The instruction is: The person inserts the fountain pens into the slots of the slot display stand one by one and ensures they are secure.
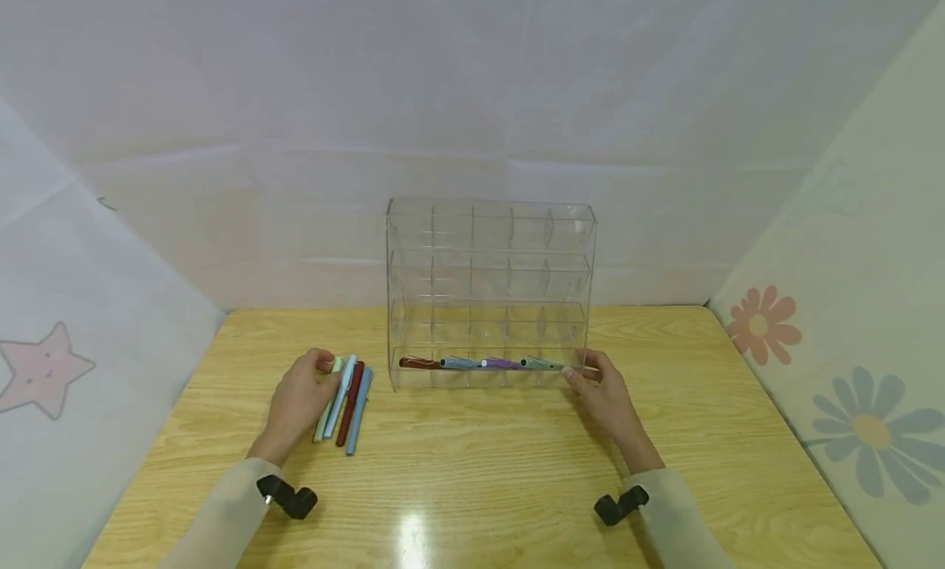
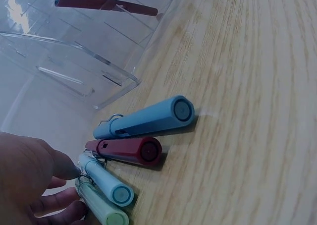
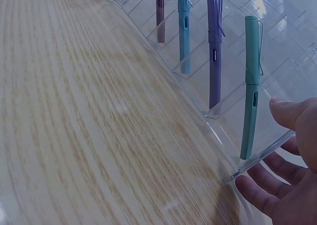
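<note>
My left hand (image 1: 299,401) is at the outer left of a row of capped fountain pens on the table, thumb and fingers pinching the clip end of the pale green fountain pen (image 2: 100,205). Beside it lie a light blue pen (image 2: 106,178), a dark red pen (image 2: 126,149) and a blue pen (image 2: 148,118). A clear acrylic rack (image 1: 388,290) stands upright to their right. My right hand (image 1: 607,393) grips its lower right side edge, thumb in front. The lowest tier holds dark red (image 1: 419,363), blue (image 3: 184,41), purple (image 3: 215,51) and green (image 3: 251,81) pens.
The wooden table (image 1: 472,479) runs back to a pale cloth wall (image 1: 325,225) behind the rack. Side cloths printed with a star (image 1: 47,368) and flowers (image 1: 871,434) flank the table. Several divided tiers rise above the pens in the rack.
</note>
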Tool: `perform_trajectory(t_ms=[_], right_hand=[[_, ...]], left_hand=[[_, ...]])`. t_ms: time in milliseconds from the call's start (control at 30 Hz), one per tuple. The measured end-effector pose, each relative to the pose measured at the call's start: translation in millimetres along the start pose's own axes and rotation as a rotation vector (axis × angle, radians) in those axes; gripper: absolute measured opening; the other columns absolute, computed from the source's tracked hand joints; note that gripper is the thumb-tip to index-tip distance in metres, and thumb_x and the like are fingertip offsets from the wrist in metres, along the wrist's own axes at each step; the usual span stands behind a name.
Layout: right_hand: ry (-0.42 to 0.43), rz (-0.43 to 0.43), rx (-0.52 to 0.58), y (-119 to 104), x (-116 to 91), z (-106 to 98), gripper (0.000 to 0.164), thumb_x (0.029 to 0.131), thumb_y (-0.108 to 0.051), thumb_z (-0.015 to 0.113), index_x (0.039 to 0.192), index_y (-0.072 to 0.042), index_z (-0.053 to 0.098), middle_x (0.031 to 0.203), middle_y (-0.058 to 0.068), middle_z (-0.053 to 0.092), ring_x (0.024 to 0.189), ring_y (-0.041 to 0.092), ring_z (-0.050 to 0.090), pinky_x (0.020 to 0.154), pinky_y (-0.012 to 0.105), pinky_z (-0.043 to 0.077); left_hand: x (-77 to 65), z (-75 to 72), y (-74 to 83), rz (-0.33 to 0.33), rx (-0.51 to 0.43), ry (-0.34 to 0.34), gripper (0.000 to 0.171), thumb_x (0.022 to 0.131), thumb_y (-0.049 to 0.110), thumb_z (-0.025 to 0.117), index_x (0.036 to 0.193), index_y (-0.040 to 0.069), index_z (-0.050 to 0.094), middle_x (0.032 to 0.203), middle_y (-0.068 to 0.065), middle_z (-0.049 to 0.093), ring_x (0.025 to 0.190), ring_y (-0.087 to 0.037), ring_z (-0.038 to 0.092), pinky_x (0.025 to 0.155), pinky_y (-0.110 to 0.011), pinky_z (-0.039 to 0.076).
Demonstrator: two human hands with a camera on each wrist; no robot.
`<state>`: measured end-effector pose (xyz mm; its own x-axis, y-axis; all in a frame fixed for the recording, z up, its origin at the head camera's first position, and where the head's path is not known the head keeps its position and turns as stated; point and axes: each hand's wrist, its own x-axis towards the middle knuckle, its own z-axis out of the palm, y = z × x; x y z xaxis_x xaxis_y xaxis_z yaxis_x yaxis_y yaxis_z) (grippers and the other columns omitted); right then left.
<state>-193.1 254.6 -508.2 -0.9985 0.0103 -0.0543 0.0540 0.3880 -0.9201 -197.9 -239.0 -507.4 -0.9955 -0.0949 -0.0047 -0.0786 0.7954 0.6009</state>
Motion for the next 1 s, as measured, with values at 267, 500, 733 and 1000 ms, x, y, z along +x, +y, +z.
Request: perform_trajectory(t_ms=[267,500,733,1000], right_hand=[[-0.002,0.022,0.006,0.4,1.1,0.3,0.056,0.108,-0.026,0.066,0.155,-0.003,0.045,0.154,0.022,0.051,0.139,0.038,0.056,0.089,0.017,0.054],[-0.005,-0.005,0.010,-0.6,0.5,-0.2,0.055,0.108,-0.027,0.066,0.153,-0.003,0.047,0.153,0.022,0.053,0.137,0.039,0.057,0.090,0.018,0.055],[-0.006,-0.010,-0.006,0.4,0.4,0.7,0.057,0.108,-0.030,0.066,0.154,-0.002,0.046,0.153,0.022,0.053,0.137,0.040,0.058,0.091,0.020,0.057],[-0.021,-0.011,0.002,-1.1,-1.5,-0.1,0.060,0.108,-0.031,0.065,0.156,-0.001,0.043,0.155,0.024,0.051,0.139,0.041,0.057,0.100,0.041,0.062]], left_hand=[[7.2,-1.6,-0.9,-0.010,0.006,-0.019,0.042,0.105,0.022,0.064,0.138,-0.004,0.058,0.128,-0.027,0.068,0.109,-0.041,0.069,0.088,-0.055,0.056],[16.5,-3.8,-3.7,-0.036,0.025,-0.037,0.046,0.102,0.022,0.062,0.138,-0.007,0.057,0.123,-0.028,0.070,0.101,-0.038,0.070,0.081,-0.052,0.056],[15.4,-5.4,-3.5,-0.065,0.051,-0.042,0.049,0.101,0.026,0.061,0.139,-0.006,0.060,0.120,-0.024,0.073,0.094,-0.032,0.071,0.072,-0.041,0.056],[11.0,-9.8,-6.2,-0.068,0.012,-0.044,0.054,0.101,0.023,0.059,0.145,-0.009,0.057,0.123,-0.026,0.063,0.083,-0.027,0.060,0.061,-0.030,0.046]])
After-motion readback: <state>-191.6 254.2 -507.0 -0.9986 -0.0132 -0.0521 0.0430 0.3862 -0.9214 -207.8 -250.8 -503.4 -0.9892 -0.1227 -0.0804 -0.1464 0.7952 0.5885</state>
